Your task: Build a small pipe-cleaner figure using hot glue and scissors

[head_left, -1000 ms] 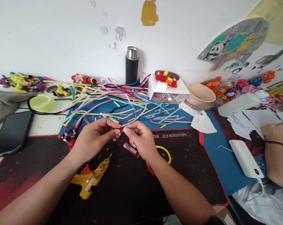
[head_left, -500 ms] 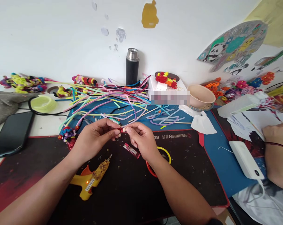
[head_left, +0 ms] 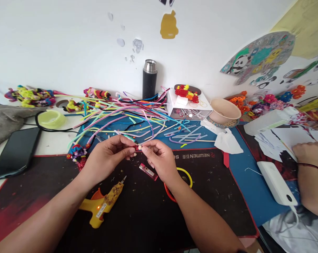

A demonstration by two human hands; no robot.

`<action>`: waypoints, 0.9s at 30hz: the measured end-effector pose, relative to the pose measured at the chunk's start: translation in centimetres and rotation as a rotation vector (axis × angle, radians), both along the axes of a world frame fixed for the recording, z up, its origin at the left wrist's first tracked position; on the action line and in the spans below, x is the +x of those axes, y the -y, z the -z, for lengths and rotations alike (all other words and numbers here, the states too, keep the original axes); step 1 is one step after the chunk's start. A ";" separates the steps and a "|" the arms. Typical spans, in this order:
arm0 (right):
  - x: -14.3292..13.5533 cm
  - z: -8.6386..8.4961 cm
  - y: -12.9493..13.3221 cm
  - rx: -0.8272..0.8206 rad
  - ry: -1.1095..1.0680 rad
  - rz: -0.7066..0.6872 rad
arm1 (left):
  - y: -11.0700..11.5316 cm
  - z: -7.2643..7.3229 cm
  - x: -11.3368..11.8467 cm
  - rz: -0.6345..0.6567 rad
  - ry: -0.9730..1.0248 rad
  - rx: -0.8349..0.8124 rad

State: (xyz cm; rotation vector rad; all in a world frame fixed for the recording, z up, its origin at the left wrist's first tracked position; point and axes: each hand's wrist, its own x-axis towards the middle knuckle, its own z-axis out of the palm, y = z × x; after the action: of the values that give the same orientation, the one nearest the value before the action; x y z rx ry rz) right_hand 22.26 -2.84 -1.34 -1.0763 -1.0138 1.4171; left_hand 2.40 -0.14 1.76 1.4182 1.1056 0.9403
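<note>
Between my two hands is a small red piece (head_left: 136,148) with cream-coloured ends. My left hand (head_left: 108,154) pinches its left part between thumb and fingers. The thumb and index finger of my right hand (head_left: 159,159) close on the cream tip at its right. Just below the hands a pink-red lighter (head_left: 147,172) lies on the black mat (head_left: 148,218). A yellow glue gun (head_left: 103,206) with a lit orange light rests under my left hand, nozzle up and right. Partly under my right wrist are yellow and red rings (head_left: 186,174).
Behind the hands spread many coloured pipe cleaners (head_left: 122,112), with a black flask (head_left: 149,80), a white box (head_left: 174,111) and a pink bowl (head_left: 224,112). A phone (head_left: 15,151) lies left. At right are a white power bank (head_left: 277,182) and another person's arm (head_left: 310,179).
The view has shifted slightly, so the background sits a little lower. Both hands keep nearly the same place and grip on the small red piece.
</note>
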 end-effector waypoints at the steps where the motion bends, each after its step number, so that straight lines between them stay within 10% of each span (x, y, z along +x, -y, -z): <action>1: 0.0 -0.1 0.0 0.002 0.012 -0.002 | 0.0 0.0 0.0 0.000 -0.005 0.002; 27: -0.1 0.0 0.1 0.001 0.013 -0.032 | 0.8 -0.2 0.1 -0.032 -0.278 0.271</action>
State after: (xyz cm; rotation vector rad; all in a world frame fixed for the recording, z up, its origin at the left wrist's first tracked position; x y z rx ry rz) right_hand 22.13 -2.93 -1.35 -1.0739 -1.0455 1.4365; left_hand 2.47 -0.89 1.94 1.7993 1.2414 0.9629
